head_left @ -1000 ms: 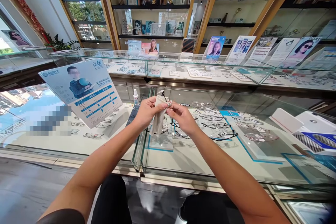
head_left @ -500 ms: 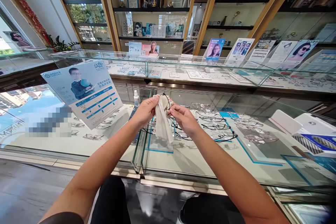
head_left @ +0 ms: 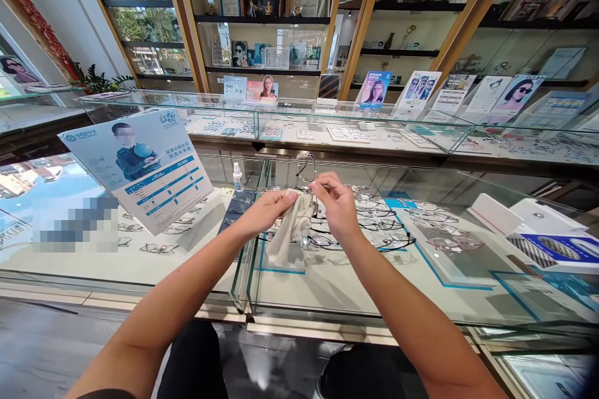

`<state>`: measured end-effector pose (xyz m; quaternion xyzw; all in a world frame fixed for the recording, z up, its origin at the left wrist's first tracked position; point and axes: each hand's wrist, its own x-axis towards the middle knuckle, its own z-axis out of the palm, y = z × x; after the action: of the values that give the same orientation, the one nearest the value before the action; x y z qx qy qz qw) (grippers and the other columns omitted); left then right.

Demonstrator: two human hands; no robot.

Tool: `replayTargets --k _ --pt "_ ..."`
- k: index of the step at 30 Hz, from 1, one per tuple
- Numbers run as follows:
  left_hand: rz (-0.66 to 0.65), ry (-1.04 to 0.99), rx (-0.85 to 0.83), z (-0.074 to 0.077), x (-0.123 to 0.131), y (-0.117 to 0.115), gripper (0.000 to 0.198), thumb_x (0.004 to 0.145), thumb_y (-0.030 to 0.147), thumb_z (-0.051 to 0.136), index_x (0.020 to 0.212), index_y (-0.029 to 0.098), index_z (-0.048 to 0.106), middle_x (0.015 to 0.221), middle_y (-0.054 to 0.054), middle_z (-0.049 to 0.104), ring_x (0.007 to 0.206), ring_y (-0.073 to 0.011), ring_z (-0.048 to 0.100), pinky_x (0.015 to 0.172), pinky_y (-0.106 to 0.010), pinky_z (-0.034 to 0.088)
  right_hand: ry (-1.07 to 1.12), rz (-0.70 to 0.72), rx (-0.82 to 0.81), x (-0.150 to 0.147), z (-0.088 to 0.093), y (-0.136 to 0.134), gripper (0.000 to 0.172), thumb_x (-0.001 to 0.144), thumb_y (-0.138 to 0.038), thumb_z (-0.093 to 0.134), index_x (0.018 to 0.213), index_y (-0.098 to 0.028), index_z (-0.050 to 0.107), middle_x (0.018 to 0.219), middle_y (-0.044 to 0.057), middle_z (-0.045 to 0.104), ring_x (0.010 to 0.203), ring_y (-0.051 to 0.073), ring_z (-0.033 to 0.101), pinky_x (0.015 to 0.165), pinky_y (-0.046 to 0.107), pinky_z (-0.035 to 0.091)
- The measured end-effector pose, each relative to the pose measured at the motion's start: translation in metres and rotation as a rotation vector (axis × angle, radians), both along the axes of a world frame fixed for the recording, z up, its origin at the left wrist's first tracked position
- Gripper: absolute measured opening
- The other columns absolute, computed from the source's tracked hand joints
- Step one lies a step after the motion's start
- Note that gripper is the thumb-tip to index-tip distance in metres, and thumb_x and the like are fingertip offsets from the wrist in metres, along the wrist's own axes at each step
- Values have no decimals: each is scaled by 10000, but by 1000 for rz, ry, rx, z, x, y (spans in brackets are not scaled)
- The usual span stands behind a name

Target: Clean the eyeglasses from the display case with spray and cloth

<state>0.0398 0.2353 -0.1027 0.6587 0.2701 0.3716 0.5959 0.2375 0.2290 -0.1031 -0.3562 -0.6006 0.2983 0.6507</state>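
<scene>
My left hand (head_left: pixel 274 207) pinches a pale cleaning cloth (head_left: pixel 284 238), which drapes down in folds over the glass counter. My right hand (head_left: pixel 337 199) grips a pair of dark-framed eyeglasses (head_left: pixel 306 168). One lens rim stands up above my fingers, clear of the cloth. The lower part of the frame is partly hidden by the cloth and my right fingers. Both hands are close together above the display case. A small white spray bottle (head_left: pixel 238 177) stands beyond my left hand.
Rows of eyeglasses (head_left: pixel 381 224) lie beneath the glass counter top (head_left: pixel 327 299). A tilted blue-and-white sign (head_left: pixel 154 199) stands at left. An open white box (head_left: pixel 552 218) with a blue-checked front lies at right. Another display case (head_left: pixel 299 121) runs behind.
The eyeglasses have come out of the cloth, with one lens now raised above it. My right hand has turned upward, and my left hand with the cloth has moved slightly lower.
</scene>
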Motion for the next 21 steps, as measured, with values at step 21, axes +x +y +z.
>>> replayTargets --k 21 --pt "178 -337 -215 4 8 -5 521 658 442 1013 974 128 742 802 -31 741 664 -127 660 664 -265 565 53 253 -212 -15 -6 -8 370 828 -543 844 1029 -260 715 1052 27 715 967 200 637 869 330 502"
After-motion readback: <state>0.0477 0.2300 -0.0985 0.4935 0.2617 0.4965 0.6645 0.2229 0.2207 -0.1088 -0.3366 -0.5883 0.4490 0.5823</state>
